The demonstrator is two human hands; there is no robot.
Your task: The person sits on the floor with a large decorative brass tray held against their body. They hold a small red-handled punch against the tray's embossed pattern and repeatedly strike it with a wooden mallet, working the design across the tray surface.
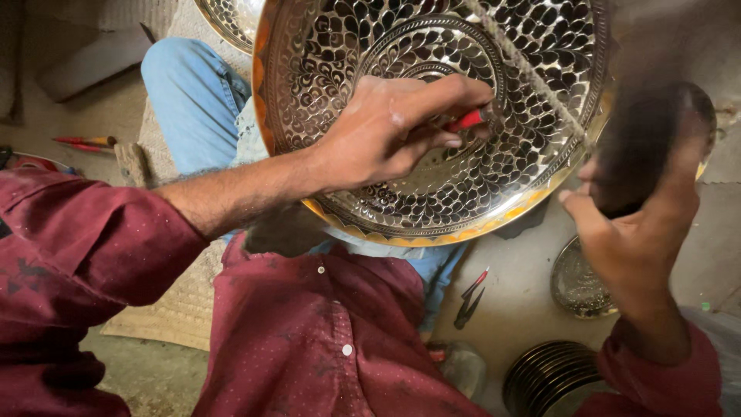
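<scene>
Maroon shirt (324,340) closest to lens, sleeves either side. Beyond it, left hand (386,131) pinching a red-handled tool (467,120) tight, tip pressed against the engraved tray (432,116) propped on a denim knee (193,100). Tool lying roughly level, long axis left to right, point aimed right toward tray's centre. Right hand (637,224) wrapped shut round a blurred dark mallet (644,147), raised just right of the rim. Risk, judged from here: glancing blow skidding the tip, scarring the pattern or nicking fingers. Pliers (471,297), stacked plates (552,378) on floor.
</scene>
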